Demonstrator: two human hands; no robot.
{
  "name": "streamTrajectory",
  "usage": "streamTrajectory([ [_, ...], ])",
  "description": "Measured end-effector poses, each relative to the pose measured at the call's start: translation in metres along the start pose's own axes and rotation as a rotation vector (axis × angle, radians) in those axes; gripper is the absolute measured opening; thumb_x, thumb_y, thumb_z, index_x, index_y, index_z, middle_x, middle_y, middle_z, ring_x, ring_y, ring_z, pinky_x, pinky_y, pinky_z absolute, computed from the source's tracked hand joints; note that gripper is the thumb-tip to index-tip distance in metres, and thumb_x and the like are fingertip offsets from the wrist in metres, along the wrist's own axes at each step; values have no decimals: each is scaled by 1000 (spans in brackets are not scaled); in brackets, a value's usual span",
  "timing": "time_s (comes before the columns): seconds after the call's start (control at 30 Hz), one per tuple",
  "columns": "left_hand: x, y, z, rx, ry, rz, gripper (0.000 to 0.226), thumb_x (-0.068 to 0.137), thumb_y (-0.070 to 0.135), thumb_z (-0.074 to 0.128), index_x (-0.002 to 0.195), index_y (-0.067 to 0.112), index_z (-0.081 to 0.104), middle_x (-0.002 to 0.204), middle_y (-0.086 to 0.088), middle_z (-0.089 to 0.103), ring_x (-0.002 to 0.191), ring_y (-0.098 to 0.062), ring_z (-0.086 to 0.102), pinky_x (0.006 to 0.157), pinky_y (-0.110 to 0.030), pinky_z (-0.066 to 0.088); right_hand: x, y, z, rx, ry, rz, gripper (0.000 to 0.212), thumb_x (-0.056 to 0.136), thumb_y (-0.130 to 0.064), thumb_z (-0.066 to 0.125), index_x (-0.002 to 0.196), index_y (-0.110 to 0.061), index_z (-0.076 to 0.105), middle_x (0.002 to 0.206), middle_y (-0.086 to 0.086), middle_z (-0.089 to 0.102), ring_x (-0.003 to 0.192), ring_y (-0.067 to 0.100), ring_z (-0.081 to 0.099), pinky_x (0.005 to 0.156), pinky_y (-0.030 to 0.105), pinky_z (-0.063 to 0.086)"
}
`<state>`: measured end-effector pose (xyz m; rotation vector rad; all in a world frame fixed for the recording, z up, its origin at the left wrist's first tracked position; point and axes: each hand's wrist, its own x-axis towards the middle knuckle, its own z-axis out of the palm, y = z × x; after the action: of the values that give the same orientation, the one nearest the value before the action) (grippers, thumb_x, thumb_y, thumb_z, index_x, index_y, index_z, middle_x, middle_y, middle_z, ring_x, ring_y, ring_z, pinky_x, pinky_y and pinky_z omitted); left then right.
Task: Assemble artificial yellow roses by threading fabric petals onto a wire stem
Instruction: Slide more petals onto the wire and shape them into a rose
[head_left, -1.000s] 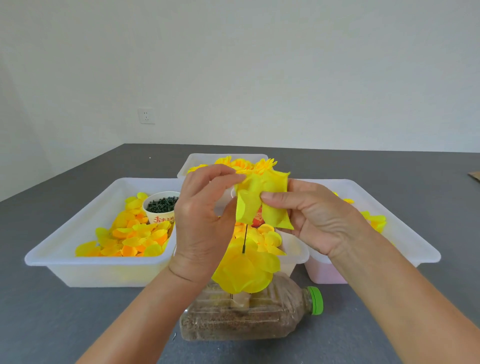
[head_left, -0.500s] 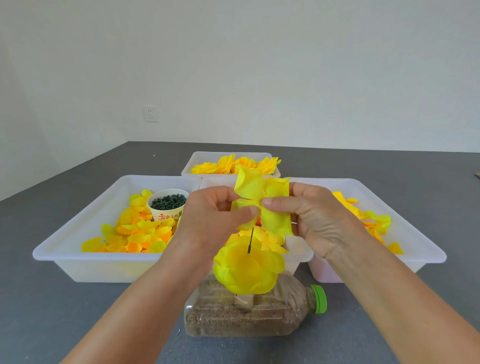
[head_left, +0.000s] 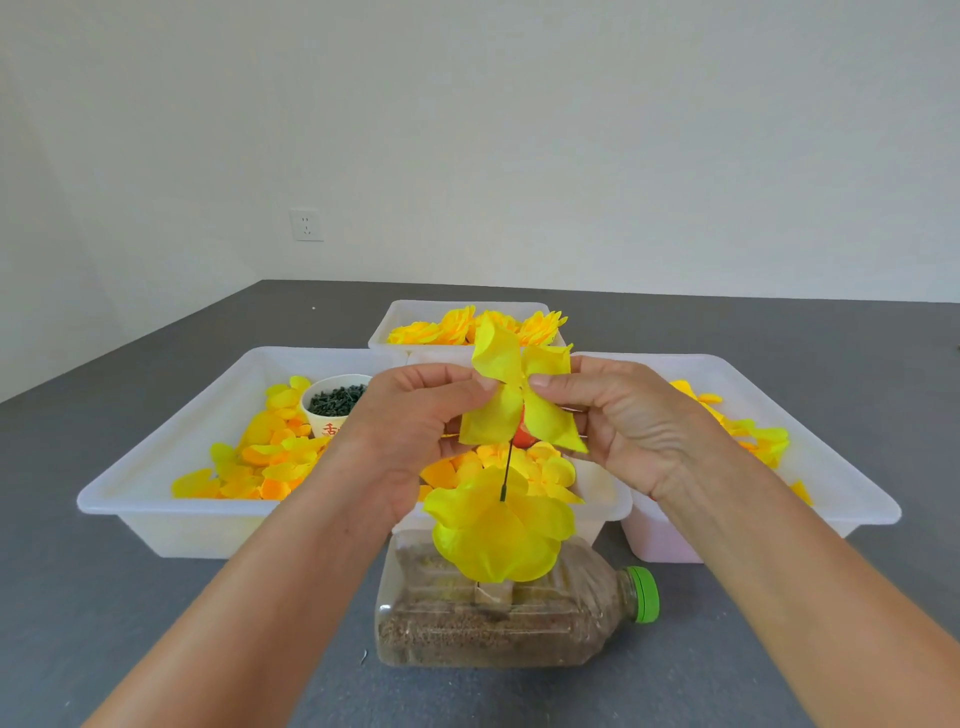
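Unfolded wider since earlier, petal (head_left: 511, 402) sits atop wire (head_left: 506, 470), pinched by left hand (head_left: 410, 431) at nine o'clock, right hand (head_left: 623, 421) at three; wire runs upright to six o'clock, through flower (head_left: 498, 525), above bottle (head_left: 498, 613); hands equally near.

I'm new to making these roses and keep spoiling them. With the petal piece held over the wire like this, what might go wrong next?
Possible risks:
1. Both hands, left hand and right hand, pinch the petal piece near its middle; the thin wire may miss the centre and pierce the fabric off-centre.
2. The wire stands in a bottle lying on its side; pushing down hard might roll it or bend the wire.
3. Pressing too far may crush the petals already threaded below.
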<state>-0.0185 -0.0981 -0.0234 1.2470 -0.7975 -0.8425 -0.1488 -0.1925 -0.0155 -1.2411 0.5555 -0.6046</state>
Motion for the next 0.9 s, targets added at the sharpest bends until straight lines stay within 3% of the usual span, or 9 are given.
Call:
streamTrajectory([
  [0.1, 0, 3, -1, 17, -38, -35, 5, 79, 13, 65, 74, 12, 65, 71, -4, 70, 63, -14, 64, 63, -26, 53, 0, -4, 0, 1, -8, -3, 12, 81, -2, 61, 82, -11, 68, 67, 3, 70, 53, 13, 66, 51, 24, 55],
  [0.23, -1, 3, 0, 29, -66, -68, 6, 81, 13, 64, 83, 7, 63, 82, -11, 65, 73, -20, 58, 69, -30, 49, -3, -5, -1, -15, -34, 7, 13, 81, -2, 60, 81, -12, 68, 67, 3, 71, 54, 13, 67, 48, 23, 54],
  [0.4, -4, 2, 0, 24, -99, -81, 7, 78, 11, 65, 84, 8, 64, 75, -8, 65, 66, -19, 57, 58, -24, 49, -4, -3, -2, -46, -71, 36, 13, 79, 1, 61, 82, -10, 67, 76, 9, 71, 60, 17, 69, 51, 26, 55],
  [0.53, -6, 2, -1, 63, -120, -122, 26, 79, 11, 66, 102, 0, 65, 87, -16, 64, 74, -24, 57, 58, -25, 49, -2, -6, -6, -187, -93, 28, 16, 80, -3, 63, 91, -13, 68, 78, 2, 71, 63, 13, 67, 57, 25, 56],
  [0.6, -7, 5, -1, 87, -142, -148, 13, 76, 19, 69, 83, 7, 70, 75, -10, 65, 60, -18, 59, 52, -23, 48, -1, -8, -6, -263, -110, 19, 20, 77, -5, 65, 94, -14, 71, 84, 4, 70, 70, 16, 66, 71, 32, 55],
  [0.67, -9, 10, 0, 124, -153, -165, 27, 61, 40, 72, 72, 15, 70, 64, -4, 65, 52, -13, 58, 50, -22, 47, -2, -9, -4, -290, -134, 8, 18, 71, -3, 67, 82, -16, 75, 84, 5, 72, 72, 17, 67, 77, 35, 54],
  [0.8, -7, 11, 1, 179, -119, -157, 64, 38, 68, 65, 76, 16, 69, 71, -6, 66, 59, -18, 59, 59, -28, 48, -2, -10, 0, -315, -101, -8, 22, 75, 5, 66, 94, -7, 70, 99, 19, 70, 84, 31, 67, 82, 44, 54],
  [0.9, -6, 10, 1, 178, -101, -154, 64, 40, 67, 66, 79, 16, 69, 72, -7, 67, 62, -19, 59, 63, -30, 48, -2, -13, 0, -402, -67, -22, 27, 73, 4, 69, 98, -5, 69, 102, 21, 69, 87, 33, 67, 85, 47, 54],
])
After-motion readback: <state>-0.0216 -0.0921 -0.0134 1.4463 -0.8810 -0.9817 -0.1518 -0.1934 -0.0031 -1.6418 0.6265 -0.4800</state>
